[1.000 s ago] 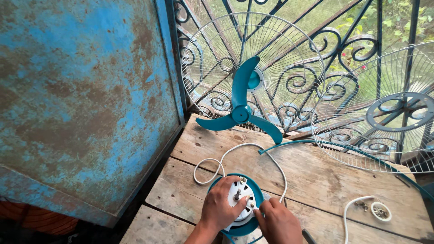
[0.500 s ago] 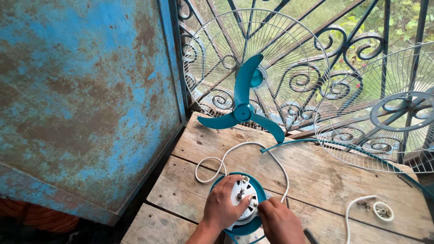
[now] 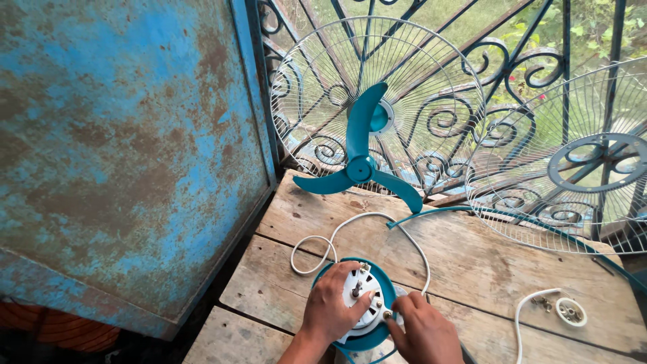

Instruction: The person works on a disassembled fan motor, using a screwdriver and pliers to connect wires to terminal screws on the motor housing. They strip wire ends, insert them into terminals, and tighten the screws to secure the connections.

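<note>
Lower centre of the frame: I see both hands on the motor, a white round unit seated in a teal housing on the plank table. The left hand lies over the motor's left half, fingers spread and pressed flat on its face, gripping nothing that I can make out. The right hand is curled at the motor's right edge, fingertips pinched at a small fitting; I cannot tell what it pinches, since the fingers cover it. Both wrists and the housing's lower part are cut off by the bottom edge.

A white cord loops from the housing toward the upper left of the table. Centre: a teal three-blade fan blade stands against a wire guard. Right: a second guard is cut off by the frame edge. Lower right: a small white cap holds tiny parts too small to identify. Left: a rusted blue panel.

Compared with the frame half a second ago, the hands sit in nearly the same place on the motor; the view has shifted only slightly.
</note>
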